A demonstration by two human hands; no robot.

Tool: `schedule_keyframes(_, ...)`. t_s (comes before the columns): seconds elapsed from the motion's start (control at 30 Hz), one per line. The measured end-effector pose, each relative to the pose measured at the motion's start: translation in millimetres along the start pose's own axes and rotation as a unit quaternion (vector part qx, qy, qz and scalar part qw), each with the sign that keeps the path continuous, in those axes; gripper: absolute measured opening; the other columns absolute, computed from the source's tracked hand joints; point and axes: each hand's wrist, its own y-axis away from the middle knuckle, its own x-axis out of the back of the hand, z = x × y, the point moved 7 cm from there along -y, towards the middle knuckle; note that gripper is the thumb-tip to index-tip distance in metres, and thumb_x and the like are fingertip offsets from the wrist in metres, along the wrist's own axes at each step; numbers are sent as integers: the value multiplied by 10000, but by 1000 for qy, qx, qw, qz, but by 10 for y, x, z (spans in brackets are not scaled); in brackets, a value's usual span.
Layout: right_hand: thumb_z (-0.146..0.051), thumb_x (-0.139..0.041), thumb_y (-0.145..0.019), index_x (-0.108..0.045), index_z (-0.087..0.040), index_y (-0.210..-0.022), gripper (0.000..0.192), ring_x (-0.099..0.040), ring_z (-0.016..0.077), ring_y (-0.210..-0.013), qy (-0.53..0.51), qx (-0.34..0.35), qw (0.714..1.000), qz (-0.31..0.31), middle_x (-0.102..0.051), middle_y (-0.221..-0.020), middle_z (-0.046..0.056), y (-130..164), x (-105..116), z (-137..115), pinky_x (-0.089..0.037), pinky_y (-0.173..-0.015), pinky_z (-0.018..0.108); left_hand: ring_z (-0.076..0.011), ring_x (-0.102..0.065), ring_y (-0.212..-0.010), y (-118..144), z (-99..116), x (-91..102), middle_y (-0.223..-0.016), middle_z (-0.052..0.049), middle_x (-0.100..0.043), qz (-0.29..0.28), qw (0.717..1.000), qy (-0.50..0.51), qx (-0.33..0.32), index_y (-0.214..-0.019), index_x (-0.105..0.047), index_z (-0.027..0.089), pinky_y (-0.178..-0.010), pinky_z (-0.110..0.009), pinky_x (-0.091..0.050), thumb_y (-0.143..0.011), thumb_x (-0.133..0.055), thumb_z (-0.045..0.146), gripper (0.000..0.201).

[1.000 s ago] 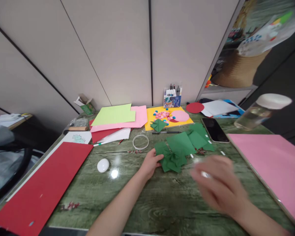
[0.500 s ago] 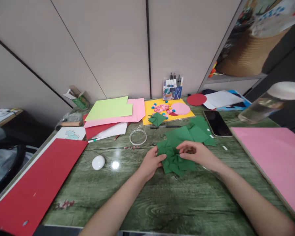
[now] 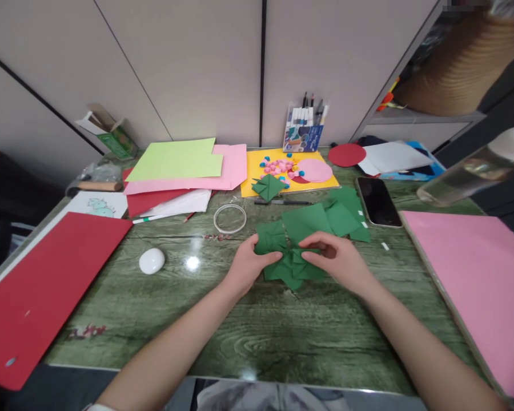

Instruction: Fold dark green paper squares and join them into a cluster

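Observation:
A folded piece of dark green paper (image 3: pixel 289 270) with several pointed flaps lies on the table between my hands. My left hand (image 3: pixel 252 261) grips its left side, thumb on top and fingers partly hidden at the edge. At the right, my right hand (image 3: pixel 334 258) pinches a flap of the same paper between thumb and index finger, the other fingers curled. Just beyond are more green paper sheets (image 3: pixel 306 221), partly overlapped by the folded piece. A smaller folded green paper piece (image 3: pixel 268 187) rests farther back, at the front of a yellow sheet (image 3: pixel 251 171).
A phone (image 3: pixel 377 201), a clear bottle (image 3: pixel 456 174) and a pink board (image 3: pixel 471 274) stand or lie at the right. On the left are a white rounded object (image 3: pixel 152 261), a tape ring (image 3: pixel 230 219) and a red sheet (image 3: pixel 55 291). A pen box (image 3: pixel 302 131) stands at the back.
The view has tilted down and shifted. My right hand has come closer to my left over the folded green paper, and the paper's flaps sit differently.

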Motion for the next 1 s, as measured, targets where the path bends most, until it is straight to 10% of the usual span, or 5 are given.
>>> schedule_keyframes(0.5, -332, -653, -738, -599, -222, -776, 128, -583, 178, -786, -30, 41, 997, 61, -619, -821, 33, 26, 72, -60, -474, -706, 309, -195, -612, -933, 87, -3, -49, -1084, -65, -633, 48, 979, 193, 53, -1137, -521, 200, -771, -283, -479, -642, -730, 229, 538)
schedule_keyframes(1.0, -330, -663, -718, -579, -226, -818, 167, -572, 165, -744, -8, 17, 1000, 18, -603, -807, 19, 47, -81, -26, -476, -667, 299, -162, -631, -790, 95, -123, -83, -917, -55, -688, 23, 992, 85, 89, -965, -634, 152, -760, -308, -492, -592, -777, 246, 410)
